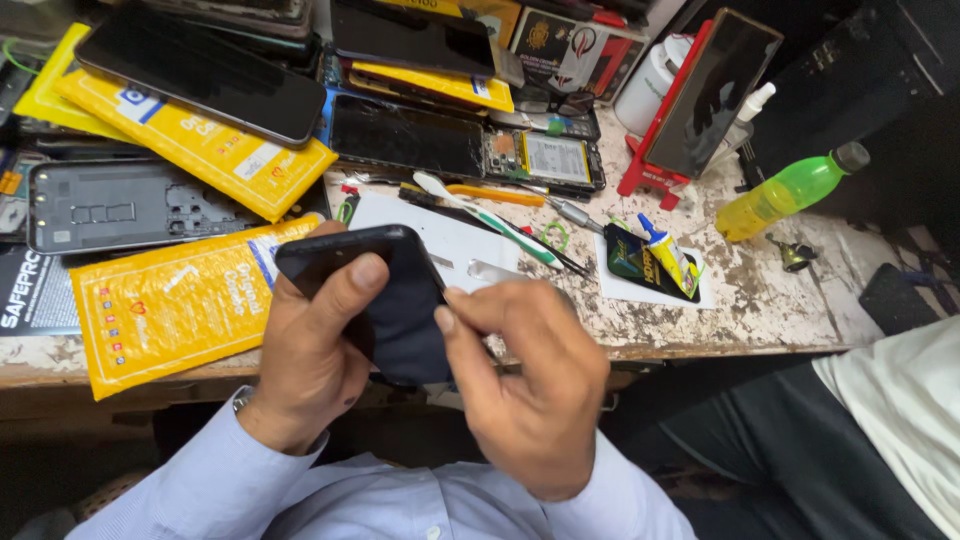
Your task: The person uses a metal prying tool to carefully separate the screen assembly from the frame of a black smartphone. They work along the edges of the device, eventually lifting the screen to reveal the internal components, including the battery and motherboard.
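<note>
I hold the phone point(385, 300) over the bench edge, close to my chest. My left hand point(315, 355) is clamped around its left side, thumb pressed across the top corner. My right hand point(530, 385) is pinched together at its right edge, thumb and forefinger tips on the seam; whether a small pick sits between them I cannot tell.

To do this well, I judge the left grip should stay firm but not squeeze the dark face, while the right fingertips work along the edge in short moves, keeping pressure on the rim and not on the glass.

Just beyond my fingers lies a white sheet point(400, 215) with one toothbrush point(485, 215) on it. Right of my right hand sits one glue tube point(665, 250) on a dark packet. Left of my left hand lie two yellow pouches point(170, 305), one nearer, one farther. Farther out: one cracked screen point(405, 135), one grey back frame point(120, 205), and one green bottle point(790, 190) well to the right.
</note>
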